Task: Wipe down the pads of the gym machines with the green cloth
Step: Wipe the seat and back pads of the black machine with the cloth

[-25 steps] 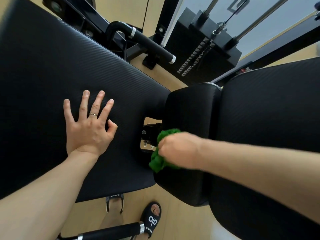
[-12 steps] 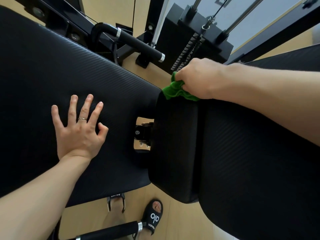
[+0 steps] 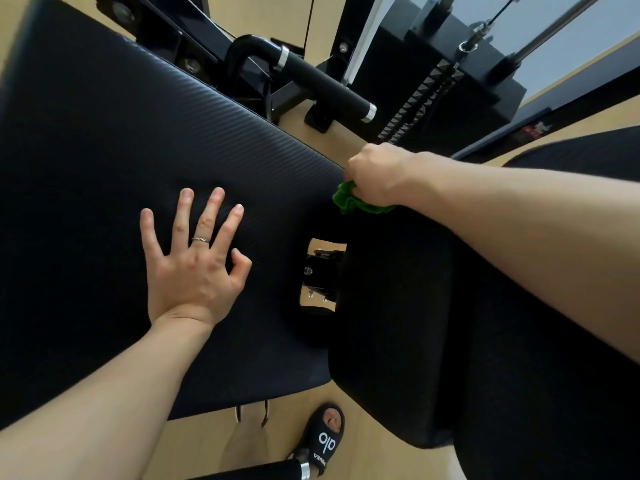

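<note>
Green cloth (image 3: 356, 202): bunched, mostly hidden under the right hand (image 3: 375, 178), only a crumpled edge showing at the hand's near-left side. Location: far corner of the narrow black pad (image 3: 391, 341), right beside the gap between that pad and the large ribbed pad (image 3: 104, 150) on the left.

Nearest the camera: a foot in a black sandal (image 3: 323, 441) with white lettering stands on the tan floor (image 3: 374, 459); a black grip with a chrome collar (image 3: 263, 471) crosses the bottom edge just left of it. Two bare forearms enter, one from lower left, one from the right.

Left hand (image 3: 194, 265): flat on the large ribbed pad, palm down, fingers spread and straight, thumb tucked in slightly; grasping nothing. A thin ring (image 3: 201, 240) sits on one finger.

Between the two pads, a small opening shows a black metal bracket with bolts (image 3: 320, 271).

Right hand: clenched around the cloth, knuckles up, pressing it onto the pad corner. A wider black pad (image 3: 519, 393) adjoins the narrow one on the right, under the right forearm.

Far: a black handle bar with chrome end caps (image 3: 322, 83) angles across behind the ribbed pad. Further right, a black weight stack (image 3: 433, 95) with guide rods and a cable (image 3: 485, 22).
</note>
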